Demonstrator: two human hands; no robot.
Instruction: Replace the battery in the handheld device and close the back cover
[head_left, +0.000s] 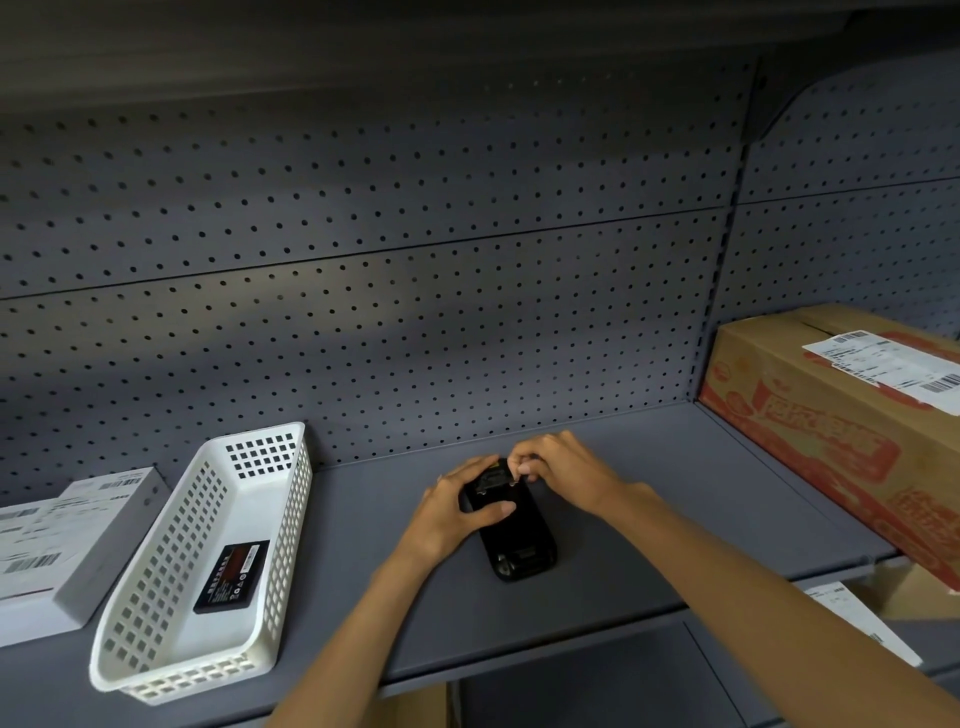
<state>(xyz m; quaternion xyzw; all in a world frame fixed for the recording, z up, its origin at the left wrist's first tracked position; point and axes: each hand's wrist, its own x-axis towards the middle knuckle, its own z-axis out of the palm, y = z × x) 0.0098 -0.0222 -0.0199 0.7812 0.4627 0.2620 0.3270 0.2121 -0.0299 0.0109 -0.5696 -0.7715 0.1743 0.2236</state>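
A black handheld device (517, 540) lies back-up on the grey shelf (649, 519), long axis running away from me. My left hand (454, 512) grips its left side near the far end, thumb across the back. My right hand (558, 473) pinches with its fingertips at the device's far top edge, where a small latch or cover part shows. A black battery (232, 577) with a red-and-white label lies flat inside the white perforated basket (156, 597) to the left.
A white labelled box (57, 551) sits at the far left beside the basket. A large cardboard carton (852, 431) with a shipping label fills the shelf's right end. A pegboard wall (363, 312) closes the back. Lower shelf boxes show below right.
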